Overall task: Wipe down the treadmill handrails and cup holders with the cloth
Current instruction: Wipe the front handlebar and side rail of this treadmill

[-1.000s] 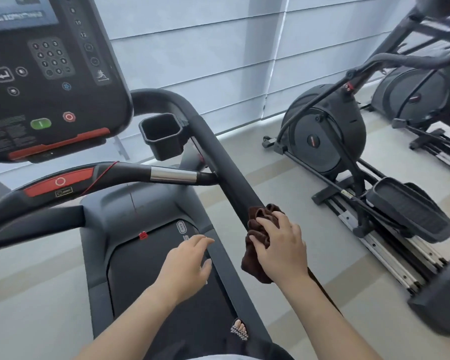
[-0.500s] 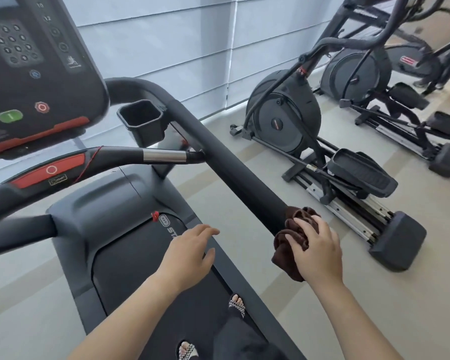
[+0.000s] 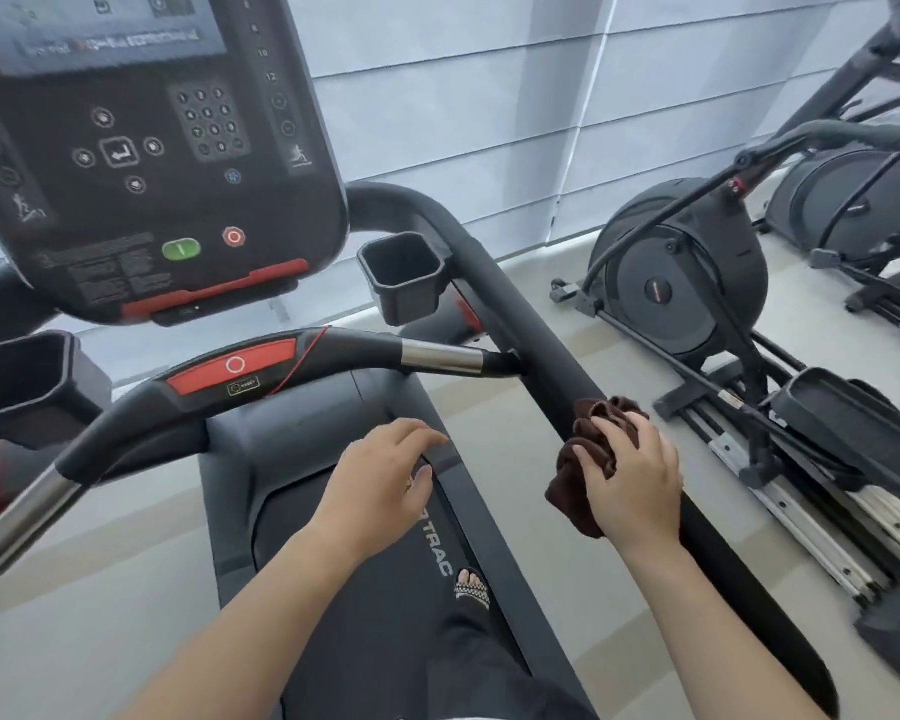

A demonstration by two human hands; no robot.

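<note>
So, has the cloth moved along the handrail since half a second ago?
Yes. The cloth, under the right hand, slid up the handrail toward the crossbar joint, away from the person.

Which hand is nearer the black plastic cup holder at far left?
Left. The left hand hangs right of that cup holder; the right hand is farther right, gripping the brown cloth.

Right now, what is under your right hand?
The brown cloth, bunched on the right handrail and gripped by the right hand. The stretch of rail beneath cloth and hand is covered.
</note>
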